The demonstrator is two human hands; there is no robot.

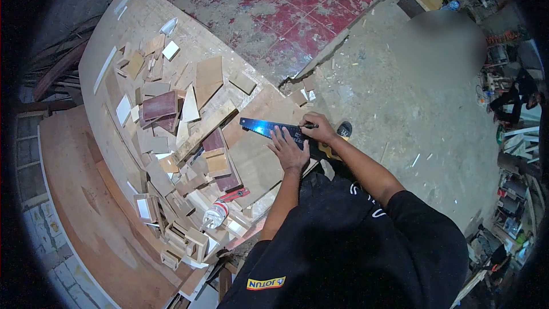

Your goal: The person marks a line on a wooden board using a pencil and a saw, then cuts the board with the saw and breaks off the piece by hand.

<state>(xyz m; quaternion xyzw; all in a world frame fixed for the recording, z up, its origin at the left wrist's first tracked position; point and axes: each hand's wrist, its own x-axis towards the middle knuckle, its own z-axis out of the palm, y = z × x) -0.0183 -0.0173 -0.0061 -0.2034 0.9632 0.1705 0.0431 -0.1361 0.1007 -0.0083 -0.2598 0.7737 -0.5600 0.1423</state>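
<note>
A handsaw (255, 126) lies flat on a plywood sheet (251, 163), its dark blade shining with blue light and its yellow handle close to my body. My left hand (290, 150) rests on the blade with fingers spread, pressing it from above. Just to the right, my right hand (320, 129) is closed around a dark pen (309, 126), held at the blade's far edge near the handle. The pen's tip is too small to make out.
Wood offcuts (209, 80) crowd the table's left side. A white bottle (215, 216) and a red utility knife (234, 194) lie near the front. A curved plywood panel (86, 194) stands left. Another person (514, 97) is at far right.
</note>
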